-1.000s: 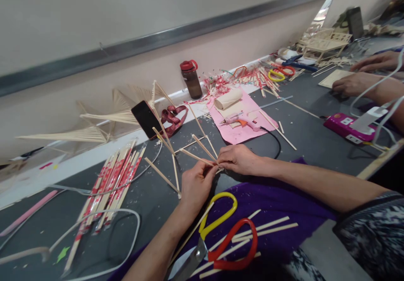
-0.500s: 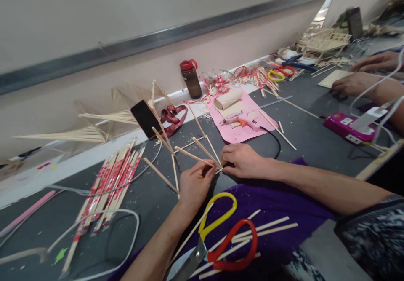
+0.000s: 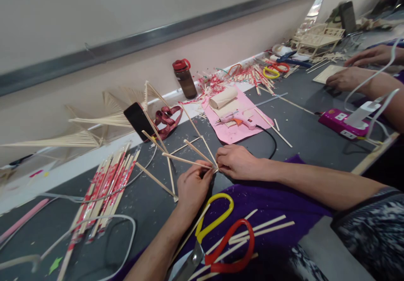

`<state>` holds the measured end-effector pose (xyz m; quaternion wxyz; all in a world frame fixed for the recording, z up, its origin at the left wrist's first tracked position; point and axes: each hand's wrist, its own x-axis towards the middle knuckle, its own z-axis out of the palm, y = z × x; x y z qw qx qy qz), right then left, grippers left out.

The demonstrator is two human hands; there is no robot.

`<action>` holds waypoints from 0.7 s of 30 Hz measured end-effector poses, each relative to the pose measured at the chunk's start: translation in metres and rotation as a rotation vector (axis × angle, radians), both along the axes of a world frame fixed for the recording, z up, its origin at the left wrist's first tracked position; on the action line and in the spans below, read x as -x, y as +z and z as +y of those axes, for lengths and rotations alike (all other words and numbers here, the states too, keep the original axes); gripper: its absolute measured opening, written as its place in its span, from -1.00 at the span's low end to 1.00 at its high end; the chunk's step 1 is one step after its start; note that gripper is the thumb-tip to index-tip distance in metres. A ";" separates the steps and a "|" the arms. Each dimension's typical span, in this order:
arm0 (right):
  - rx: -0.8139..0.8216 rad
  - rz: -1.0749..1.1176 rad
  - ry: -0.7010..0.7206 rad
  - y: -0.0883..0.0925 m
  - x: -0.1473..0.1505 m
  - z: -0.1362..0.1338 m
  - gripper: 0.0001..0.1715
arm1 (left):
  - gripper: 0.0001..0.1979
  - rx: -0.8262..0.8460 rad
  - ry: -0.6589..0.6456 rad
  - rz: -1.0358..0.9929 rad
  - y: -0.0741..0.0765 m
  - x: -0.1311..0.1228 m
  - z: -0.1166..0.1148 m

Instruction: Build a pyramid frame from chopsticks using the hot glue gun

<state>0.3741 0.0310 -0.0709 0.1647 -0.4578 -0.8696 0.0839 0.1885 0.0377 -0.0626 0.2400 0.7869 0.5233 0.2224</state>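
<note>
A fan of thin wooden sticks (image 3: 176,152) spreads up and left from one joint on the grey table (image 3: 303,125). My left hand (image 3: 192,186) pinches that joint from below, fingers closed on the sticks. My right hand (image 3: 235,161) comes in from the right, its fingertips closed on the same joint. Both hands meet at the stick ends near the table's front. Large scissors (image 3: 217,239) with yellow and red handles lie on purple cloth (image 3: 277,201) just below my hands, with loose sticks (image 3: 261,228) beside them.
Wrapped chopsticks (image 3: 107,188) lie left. A glue gun (image 3: 240,120) rests on pink paper (image 3: 235,133), a black phone (image 3: 138,121), a brown bottle (image 3: 183,78) and stick fans (image 3: 78,137) stand by the wall. Another person's hands (image 3: 350,78) work at right, near a pink power strip (image 3: 339,123).
My view has shifted slightly right and down. My hands stay pinched on the stick joint; the right hand's fingers have closed in tighter on it.
</note>
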 end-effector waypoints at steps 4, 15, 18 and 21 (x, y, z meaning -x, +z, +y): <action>0.009 -0.008 -0.015 0.000 0.002 0.000 -0.78 | -0.89 0.029 0.031 -0.061 -0.003 -0.001 0.000; 0.050 -0.010 -0.039 0.001 0.005 0.003 -0.76 | -0.87 0.027 0.093 -0.130 -0.013 0.001 -0.001; 0.052 -0.003 -0.027 0.002 0.005 0.003 -0.77 | -0.87 0.021 0.083 -0.156 -0.014 0.000 0.000; 0.062 -0.008 -0.026 0.003 0.006 0.003 -0.78 | -0.88 0.019 0.078 -0.153 -0.013 0.000 -0.001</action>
